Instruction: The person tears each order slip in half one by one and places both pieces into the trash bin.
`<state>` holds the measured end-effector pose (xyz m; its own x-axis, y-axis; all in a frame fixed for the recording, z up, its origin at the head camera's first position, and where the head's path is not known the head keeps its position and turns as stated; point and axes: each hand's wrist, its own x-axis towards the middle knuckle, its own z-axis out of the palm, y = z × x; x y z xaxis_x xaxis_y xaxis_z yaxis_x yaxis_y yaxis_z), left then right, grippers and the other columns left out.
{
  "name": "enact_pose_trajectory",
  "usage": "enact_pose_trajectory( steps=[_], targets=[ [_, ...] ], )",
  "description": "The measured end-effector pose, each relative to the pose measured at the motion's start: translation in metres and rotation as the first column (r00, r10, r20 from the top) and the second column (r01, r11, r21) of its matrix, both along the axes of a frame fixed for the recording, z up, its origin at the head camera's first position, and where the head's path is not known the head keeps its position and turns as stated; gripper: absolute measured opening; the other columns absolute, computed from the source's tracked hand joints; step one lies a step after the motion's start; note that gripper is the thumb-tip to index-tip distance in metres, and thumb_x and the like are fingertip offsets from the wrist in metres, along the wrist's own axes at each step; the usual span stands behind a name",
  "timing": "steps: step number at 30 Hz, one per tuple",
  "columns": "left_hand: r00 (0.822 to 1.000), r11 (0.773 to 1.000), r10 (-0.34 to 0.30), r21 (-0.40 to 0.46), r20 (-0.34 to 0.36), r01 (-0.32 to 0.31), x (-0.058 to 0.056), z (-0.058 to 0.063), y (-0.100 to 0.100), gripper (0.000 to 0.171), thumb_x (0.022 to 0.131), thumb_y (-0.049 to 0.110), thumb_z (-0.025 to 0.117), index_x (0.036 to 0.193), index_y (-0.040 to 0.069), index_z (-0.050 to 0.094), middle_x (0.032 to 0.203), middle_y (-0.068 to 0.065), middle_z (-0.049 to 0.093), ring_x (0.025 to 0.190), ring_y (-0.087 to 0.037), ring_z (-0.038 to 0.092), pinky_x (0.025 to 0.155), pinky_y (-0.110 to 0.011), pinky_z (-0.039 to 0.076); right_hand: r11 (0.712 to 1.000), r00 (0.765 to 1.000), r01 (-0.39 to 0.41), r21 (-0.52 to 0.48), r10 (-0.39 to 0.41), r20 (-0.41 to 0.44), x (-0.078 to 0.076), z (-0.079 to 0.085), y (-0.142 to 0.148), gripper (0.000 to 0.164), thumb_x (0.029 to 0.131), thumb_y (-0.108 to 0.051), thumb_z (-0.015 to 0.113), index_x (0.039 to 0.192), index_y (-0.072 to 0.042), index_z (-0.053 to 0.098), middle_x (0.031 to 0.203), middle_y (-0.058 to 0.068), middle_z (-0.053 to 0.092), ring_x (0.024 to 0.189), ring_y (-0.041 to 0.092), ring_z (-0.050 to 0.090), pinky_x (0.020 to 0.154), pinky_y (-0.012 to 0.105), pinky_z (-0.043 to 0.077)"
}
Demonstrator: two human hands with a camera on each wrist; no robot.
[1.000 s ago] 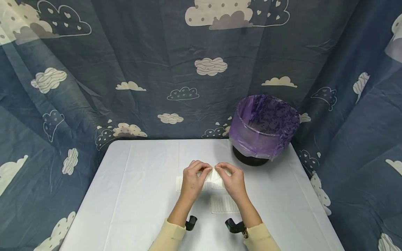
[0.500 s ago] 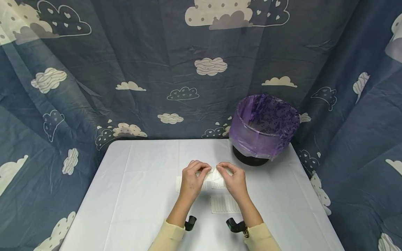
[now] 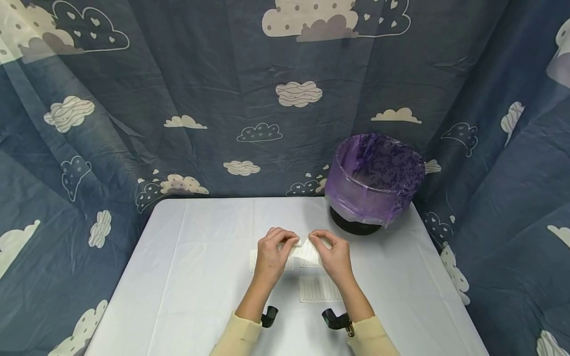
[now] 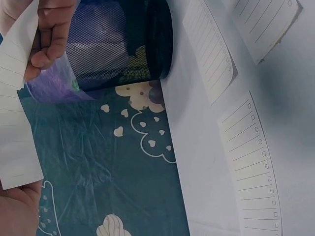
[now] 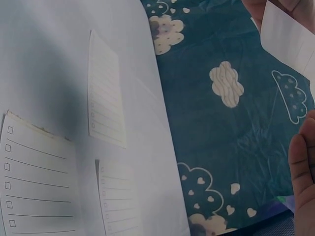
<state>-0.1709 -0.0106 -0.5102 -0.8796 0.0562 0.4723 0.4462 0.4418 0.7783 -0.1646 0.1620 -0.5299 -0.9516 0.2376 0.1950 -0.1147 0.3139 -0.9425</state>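
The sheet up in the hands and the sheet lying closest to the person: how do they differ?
The held sheet is up between the left hand and right hand; the closest sheet lies on the table. The held sheet curves, while the closest sheet looks nearly flat. The held sheet shows faint lines; the closest sheet, clear lines and checkboxes. Both are pale and lined.

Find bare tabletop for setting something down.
Bare: the white-covered table left of the lined white paper sheets, out to its edge; also right of the right hand, in front of the round, purple-lined black mesh bin. Crowded: the middle, around those sheets.
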Motion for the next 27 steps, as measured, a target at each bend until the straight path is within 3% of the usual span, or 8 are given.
enact_pose_trajectory(
  steps=[15, 18, 24, 27],
  targets=[
    [1.000, 1.000, 0.001, -0.021, -0.002, -0.001, 0.000, 0.001, -0.003, 0.007, 0.093, 0.018, 0.081, 0.088, 0.012, 0.080, 0.087, 0.003, 0.077, 0.084, -0.011, 0.067, 0.075, -0.022, 0.059, 1.000, 1.000, 0.027, -0.014, -0.026, 0.013, 0.001, 0.000, 0.007, 0.008, 0.095, -0.015, 0.081, 0.099, -0.008, 0.083, 0.103, 0.009, 0.083, 0.102, 0.006, 0.073, 0.107, 0.025, 0.049],
    [1.000, 1.000, 0.002, -0.026, -0.018, -0.003, 0.000, 0.001, -0.004, 0.006, 0.092, 0.016, 0.082, 0.088, 0.012, 0.080, 0.087, 0.003, 0.077, 0.083, -0.012, 0.067, 0.074, -0.021, 0.058, 0.999, 0.999, 0.034, -0.001, -0.033, 0.007, 0.000, -0.002, 0.008, 0.008, 0.094, -0.014, 0.081, 0.098, -0.007, 0.082, 0.102, 0.010, 0.083, 0.102, 0.008, 0.074, 0.108, 0.029, 0.051],
    [1.000, 0.999, 0.012, -0.034, -0.028, -0.013, 0.000, 0.000, -0.005, 0.004, 0.091, 0.013, 0.083, 0.088, 0.013, 0.080, 0.086, 0.004, 0.077, 0.082, -0.011, 0.065, 0.072, -0.023, 0.058, 0.999, 0.999, 0.050, 0.000, -0.050, 0.001, 0.000, -0.004, 0.012, 0.009, 0.095, -0.014, 0.080, 0.099, -0.006, 0.082, 0.103, 0.011, 0.083, 0.108, 0.017, 0.075, 0.115, 0.047, 0.049],
    [1.000, 0.999, 0.019, -0.039, -0.016, -0.020, 0.000, 0.000, -0.006, 0.005, 0.092, 0.015, 0.082, 0.088, 0.013, 0.080, 0.087, 0.004, 0.077, 0.083, -0.011, 0.066, 0.074, -0.024, 0.059, 0.999, 0.999, 0.049, -0.014, -0.049, 0.002, 0.000, -0.005, 0.013, 0.010, 0.095, -0.014, 0.080, 0.100, -0.005, 0.082, 0.104, 0.013, 0.082, 0.110, 0.018, 0.074, 0.118, 0.049, 0.047]
  ],
)
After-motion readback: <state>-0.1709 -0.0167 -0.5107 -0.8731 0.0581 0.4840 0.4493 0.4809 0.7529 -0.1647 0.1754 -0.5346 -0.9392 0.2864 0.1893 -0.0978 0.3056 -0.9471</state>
